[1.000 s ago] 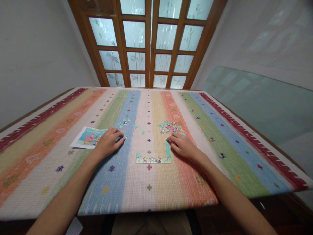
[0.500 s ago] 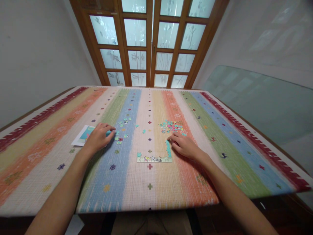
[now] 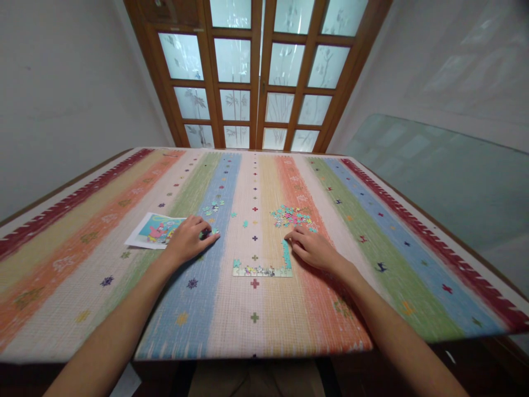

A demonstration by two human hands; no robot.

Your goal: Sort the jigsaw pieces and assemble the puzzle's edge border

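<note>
My left hand [image 3: 190, 238] hovers or rests over loose puzzle pieces on the blue stripe, thumb and fingers apart, with nothing visible between them. My right hand [image 3: 309, 245] has its fingertips at the top of the joined turquoise edge pieces [image 3: 286, 252]; whatever they pinch is too small to make out. These pieces run down to the joined bottom row [image 3: 263, 272], which has a short turquoise upright at its left end. Beyond my right hand lies a heap of loose pieces [image 3: 292, 214]. A picture card [image 3: 154, 230] is partly behind my left hand.
A striped cloth [image 3: 237, 325] covers the table. Several loose pieces [image 3: 213, 207] lie past my left hand, and two single turquoise pieces [image 3: 245, 224] lie in the middle. Glass-paned doors [image 3: 258, 82] stand behind the table; a glass panel [image 3: 442, 171] is at the right.
My left hand has moved right, off the picture card and onto the loose pieces, showing more of the card. My right hand has stayed at the turquoise edge. The view has shifted slightly.
</note>
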